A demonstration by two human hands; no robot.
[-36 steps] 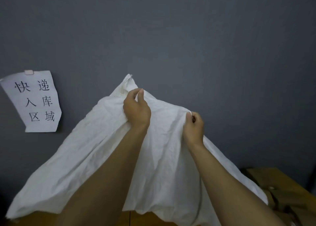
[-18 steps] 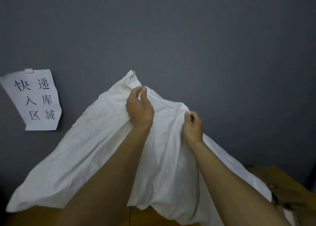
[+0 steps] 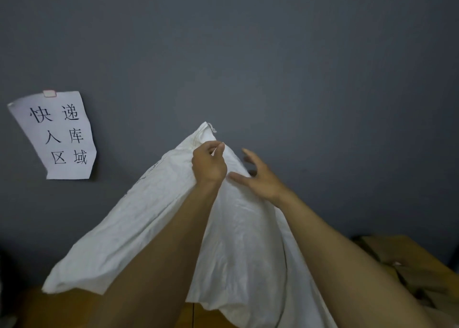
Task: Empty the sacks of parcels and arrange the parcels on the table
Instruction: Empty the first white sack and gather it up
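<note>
Hands: both up in front of the dark grey wall [image 3: 298,67], bare forearms reaching up and away from the camera.
Left hand: the left hand [image 3: 210,165] shows its back to the camera, with fingers and thumb curled tight. They are clamped on a bunch of the crumpled white woven sack [image 3: 139,231] just below its top corner.
Right hand: the right hand [image 3: 260,178] sits just beside the left, fingers straight and spread apart, gripping nothing. The thumb lies across the cloth, but the fingertips are blurred and contact there cannot be told.
Sack position: held aloft between camera and wall, above the brown wooden table [image 3: 44,308], with its lower edges hanging close over the tabletop.
Sack direction: the stitched corner with its loose thread points straight up. The long axis slants from that peak down to the lower left, and a second fold falls lower right behind the right forearm.
Parcels: brown cardboard parcels [image 3: 407,263] heaped low at the right edge — dim, count unclear.
Sign: white paper sheet with black Chinese characters [image 3: 59,139], taped pink at the top, on the wall left of the sack — well apart.
</note>
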